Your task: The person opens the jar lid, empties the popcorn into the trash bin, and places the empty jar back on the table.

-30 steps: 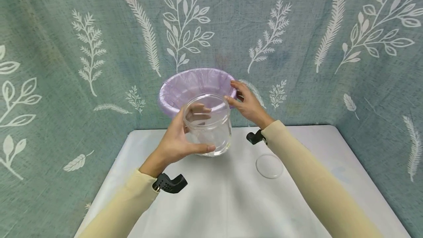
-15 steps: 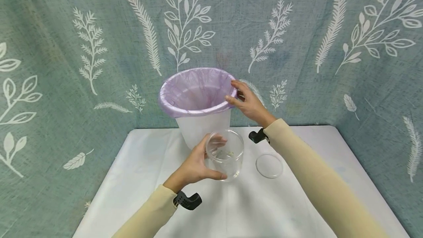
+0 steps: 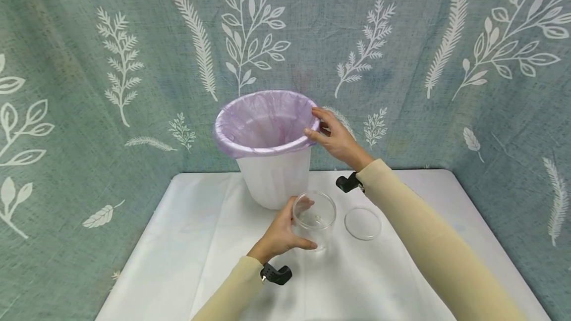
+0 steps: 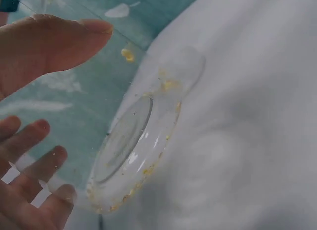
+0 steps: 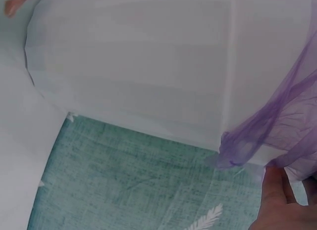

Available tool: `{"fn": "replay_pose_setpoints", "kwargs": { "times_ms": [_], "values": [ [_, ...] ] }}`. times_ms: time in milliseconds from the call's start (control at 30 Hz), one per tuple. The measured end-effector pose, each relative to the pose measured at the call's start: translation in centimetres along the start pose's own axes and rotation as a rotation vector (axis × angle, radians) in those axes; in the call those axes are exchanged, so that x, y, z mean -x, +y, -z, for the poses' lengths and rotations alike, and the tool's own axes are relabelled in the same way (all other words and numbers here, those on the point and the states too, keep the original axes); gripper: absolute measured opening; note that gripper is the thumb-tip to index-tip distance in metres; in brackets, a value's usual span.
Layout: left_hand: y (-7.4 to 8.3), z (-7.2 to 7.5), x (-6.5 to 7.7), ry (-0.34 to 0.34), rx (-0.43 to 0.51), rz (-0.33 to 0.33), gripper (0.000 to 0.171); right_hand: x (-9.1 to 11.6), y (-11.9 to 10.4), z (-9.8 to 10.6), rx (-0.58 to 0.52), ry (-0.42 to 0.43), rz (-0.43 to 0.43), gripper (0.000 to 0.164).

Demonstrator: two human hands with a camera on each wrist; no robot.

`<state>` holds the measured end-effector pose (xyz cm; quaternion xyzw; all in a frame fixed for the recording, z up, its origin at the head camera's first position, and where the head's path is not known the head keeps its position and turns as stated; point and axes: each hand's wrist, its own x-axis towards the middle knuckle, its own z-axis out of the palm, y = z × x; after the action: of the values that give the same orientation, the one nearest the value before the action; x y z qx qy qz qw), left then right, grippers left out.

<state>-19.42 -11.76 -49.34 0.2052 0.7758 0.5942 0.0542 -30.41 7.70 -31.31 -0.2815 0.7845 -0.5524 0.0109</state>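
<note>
My left hand (image 3: 283, 234) grips a clear glass jar (image 3: 317, 227) from its left side, thumb along the near wall and fingers round the far side. The jar has no lid on and stands low over the table, mouth up. In the left wrist view, yellowish crumbs (image 4: 148, 169) cling round the jar's bottom. My right hand (image 3: 334, 135) holds the right rim of a white trash bin (image 3: 276, 177), which is lined with a purple bag (image 3: 267, 123). In the right wrist view, the bag's gathered edge (image 5: 247, 141) hangs beside my fingers (image 5: 274, 188).
A round clear glass lid (image 3: 363, 223) lies on the white-covered table (image 3: 187, 241), just right of the jar. Behind the table and at its sides hangs a green leaf-patterned cloth (image 3: 303, 38). The bin stands near the table's back edge.
My left hand has brought the jar from in front of the bin's mouth down and right, close to the lid, turning it more upright. The right hand has stayed on the rim.
</note>
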Motion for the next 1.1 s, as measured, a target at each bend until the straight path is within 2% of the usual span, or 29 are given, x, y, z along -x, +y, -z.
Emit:
{"fn": "replay_pose_setpoints", "kwargs": {
  "times_ms": [267, 533, 700, 933, 1100],
  "values": [
    [-1.8, -1.6, -0.3, 0.021, -0.054, 0.027, 0.109, -0.9, 2.6, 0.0, 0.004, 0.02, 0.008, 0.067],
    [-3.8, -2.3, 0.2, 0.029, -0.08, 0.029, 0.11, -1.2, 3.1, -0.1, -0.008, 0.026, 0.004, 0.066],
    [-4.4, -2.5, 0.4, 0.013, -0.07, 0.024, 0.11, -0.9, 2.4, -0.1, -0.022, 0.019, -0.008, 0.065],
    [-4.7, -2.7, 0.6, -0.008, -0.03, 0.002, 0.11, 0.4, -0.6, 0.0, -0.009, -0.001, -0.017, 0.063],
    [-4.9, -2.7, 0.7, -0.019, -0.005, 0.017, 0.11, 0.5, -0.7, 0.0, -0.016, 0.0, -0.01, 0.062]
  ]
}}
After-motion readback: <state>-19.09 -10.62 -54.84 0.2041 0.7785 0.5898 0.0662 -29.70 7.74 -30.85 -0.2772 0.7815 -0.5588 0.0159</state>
